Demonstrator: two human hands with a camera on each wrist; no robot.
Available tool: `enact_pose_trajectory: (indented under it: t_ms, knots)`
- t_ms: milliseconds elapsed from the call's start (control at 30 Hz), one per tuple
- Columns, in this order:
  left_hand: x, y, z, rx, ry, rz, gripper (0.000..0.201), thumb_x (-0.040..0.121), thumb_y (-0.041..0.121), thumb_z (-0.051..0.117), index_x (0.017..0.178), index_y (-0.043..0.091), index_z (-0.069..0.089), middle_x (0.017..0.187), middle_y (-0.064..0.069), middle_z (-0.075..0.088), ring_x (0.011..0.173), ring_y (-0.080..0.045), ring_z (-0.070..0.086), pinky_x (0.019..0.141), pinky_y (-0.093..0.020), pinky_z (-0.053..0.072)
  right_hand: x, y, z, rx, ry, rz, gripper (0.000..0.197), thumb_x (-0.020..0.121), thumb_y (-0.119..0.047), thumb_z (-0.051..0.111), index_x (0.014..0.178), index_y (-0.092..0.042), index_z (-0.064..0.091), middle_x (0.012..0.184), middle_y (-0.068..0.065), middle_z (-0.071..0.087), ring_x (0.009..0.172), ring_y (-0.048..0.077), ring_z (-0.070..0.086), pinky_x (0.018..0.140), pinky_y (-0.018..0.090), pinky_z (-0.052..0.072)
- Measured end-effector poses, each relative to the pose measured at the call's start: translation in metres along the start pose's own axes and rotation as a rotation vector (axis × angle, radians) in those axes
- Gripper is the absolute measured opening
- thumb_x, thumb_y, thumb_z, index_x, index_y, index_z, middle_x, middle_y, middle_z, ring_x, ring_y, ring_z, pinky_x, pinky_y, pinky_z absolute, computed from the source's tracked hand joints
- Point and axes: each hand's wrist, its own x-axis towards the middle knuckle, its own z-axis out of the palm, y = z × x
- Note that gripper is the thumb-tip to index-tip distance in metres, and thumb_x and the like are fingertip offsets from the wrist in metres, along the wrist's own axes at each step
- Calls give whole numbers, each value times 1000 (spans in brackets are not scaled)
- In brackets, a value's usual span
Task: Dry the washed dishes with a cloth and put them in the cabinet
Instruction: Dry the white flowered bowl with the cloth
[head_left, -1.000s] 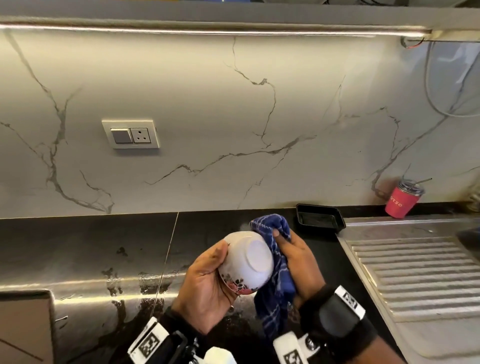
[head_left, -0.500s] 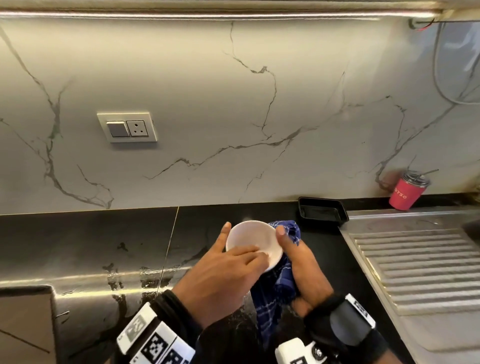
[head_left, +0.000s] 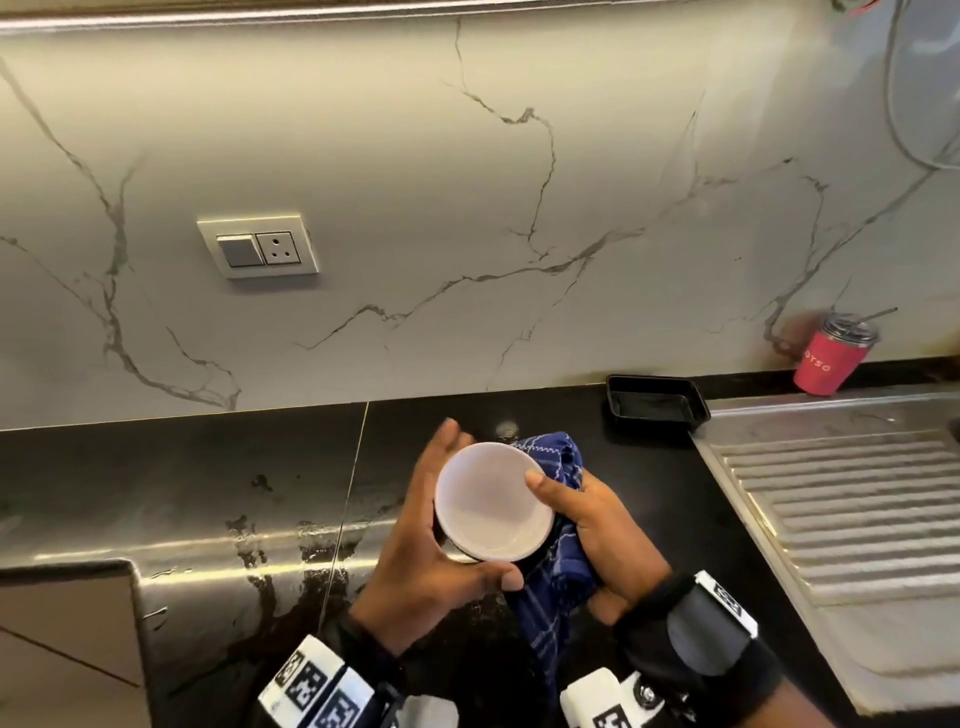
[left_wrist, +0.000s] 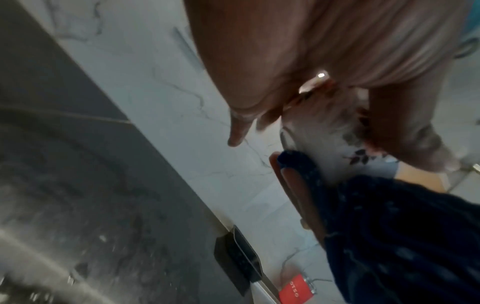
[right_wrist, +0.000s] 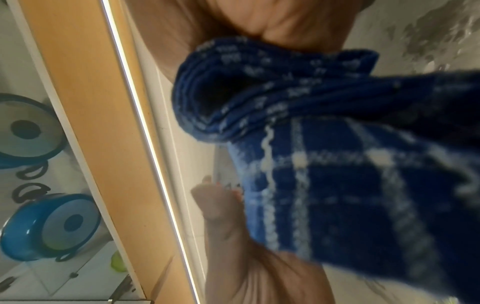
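The white bowl (head_left: 493, 506) sits mouth-up between both hands, held above the dark tabletop (head_left: 208, 493). The left hand (head_left: 431, 545) cups it from the left, thumb curled under the near rim, fingers spread round the far side. The right hand (head_left: 597, 525) grips the blue checked cloth (head_left: 550, 587) against the bowl's right wall, its thumb hooked over the rim; the cloth's tail hangs below that hand.

The head view shows only the plain white inside. The left wrist view shows what it hides: the bowl's outer wall (left_wrist: 330, 144) carries a dark leaf and red flower print, and the cloth (left_wrist: 389, 226) is pressed to it by the right hand's fingers (left_wrist: 296, 189). In the right wrist view the cloth (right_wrist: 324, 154) fills most of the frame and the bowl is hardly visible; beyond it, blurred, are what seem to be blue round containers (right_wrist: 49, 226) behind a glass-fronted cabinet.

Past the right hand, a black tray (head_left: 654, 402) lies by the wall, with a red tumbler (head_left: 831, 358) and the steel drainboard (head_left: 841, 499) further right
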Motion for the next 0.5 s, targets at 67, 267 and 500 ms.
enact_pose_trajectory:
  t_ms: [67, 267, 500]
  knots:
    - [-1, 4, -1, -49, 22, -37, 127, 51, 48, 97, 155, 30, 26, 144, 15, 51, 134, -18, 52, 109, -41, 49, -1, -1, 6, 37, 2, 69, 43, 96, -42, 55, 126, -13, 64, 118, 18, 70, 107, 39, 68, 96, 57, 52]
    - [-1, 10, -10, -294, 59, -125, 127, 41, 47, 100, 143, 26, 29, 125, 15, 60, 120, -16, 62, 90, -29, 57, 1, 0, 1, 213, 136, 138, 51, 95, -40, 43, 121, -3, 67, 118, 27, 67, 99, 40, 65, 94, 59, 51]
    - [-4, 4, -13, -730, 181, -327, 112, 48, 61, 95, 138, 11, 51, 129, -18, 64, 114, -36, 64, 89, -50, 60, 12, -18, 9, -356, 22, -494, 19, 101, -18, 51, 119, -14, 52, 110, 6, 66, 101, 25, 68, 87, 38, 57]
